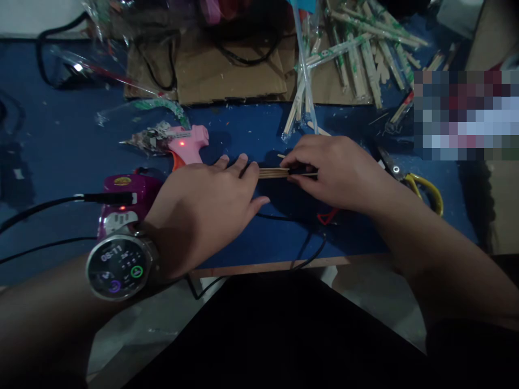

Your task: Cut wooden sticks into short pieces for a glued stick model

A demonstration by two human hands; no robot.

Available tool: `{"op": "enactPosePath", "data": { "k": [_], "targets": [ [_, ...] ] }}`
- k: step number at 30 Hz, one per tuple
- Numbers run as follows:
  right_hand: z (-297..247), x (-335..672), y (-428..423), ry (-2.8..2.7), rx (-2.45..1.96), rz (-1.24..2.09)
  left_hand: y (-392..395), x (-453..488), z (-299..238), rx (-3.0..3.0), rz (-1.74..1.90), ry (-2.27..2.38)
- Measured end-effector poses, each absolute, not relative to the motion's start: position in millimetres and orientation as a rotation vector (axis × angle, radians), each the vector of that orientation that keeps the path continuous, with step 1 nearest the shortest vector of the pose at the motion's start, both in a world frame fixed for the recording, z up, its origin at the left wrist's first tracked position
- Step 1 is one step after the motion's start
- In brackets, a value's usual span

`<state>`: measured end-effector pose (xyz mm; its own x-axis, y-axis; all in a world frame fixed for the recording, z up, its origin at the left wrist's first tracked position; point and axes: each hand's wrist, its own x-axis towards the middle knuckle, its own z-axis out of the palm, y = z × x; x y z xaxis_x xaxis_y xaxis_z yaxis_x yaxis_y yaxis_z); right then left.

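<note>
My left hand [214, 189], with a watch [119, 266] on its wrist, lies flat with fingers stretched over a row of thin wooden sticks [272, 173]. The sticks lie side by side on the blue table, their left ends hidden beneath my fingers. At the right end of the row, my right hand [324, 165] pinches a thin stick between thumb and fingers. Its fingertips touch or nearly touch the row. Just beyond my left hand lies a pink glue gun [190, 141], its red light lit.
A purple device [132, 186] with a plugged cable stands at left. Yellow-handled scissors [419, 186] lie at right. Several wrapped chopsticks [357, 65] are heaped at the back beside cardboard [231, 73]. Black cable [312, 256] crosses the front table edge. A blurred patch hides the far right.
</note>
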<state>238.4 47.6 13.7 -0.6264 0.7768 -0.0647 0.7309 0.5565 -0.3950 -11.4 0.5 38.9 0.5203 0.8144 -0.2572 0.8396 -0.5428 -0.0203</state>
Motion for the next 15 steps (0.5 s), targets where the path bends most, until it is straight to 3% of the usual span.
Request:
{"op": "enactPosePath", "data": {
  "k": [15],
  "targets": [
    [15.8,236.7,46.8,-2.650,-1.301,0.609,0.6,-12.3,42.1,2.626,-0.348,1.428]
  ]
}}
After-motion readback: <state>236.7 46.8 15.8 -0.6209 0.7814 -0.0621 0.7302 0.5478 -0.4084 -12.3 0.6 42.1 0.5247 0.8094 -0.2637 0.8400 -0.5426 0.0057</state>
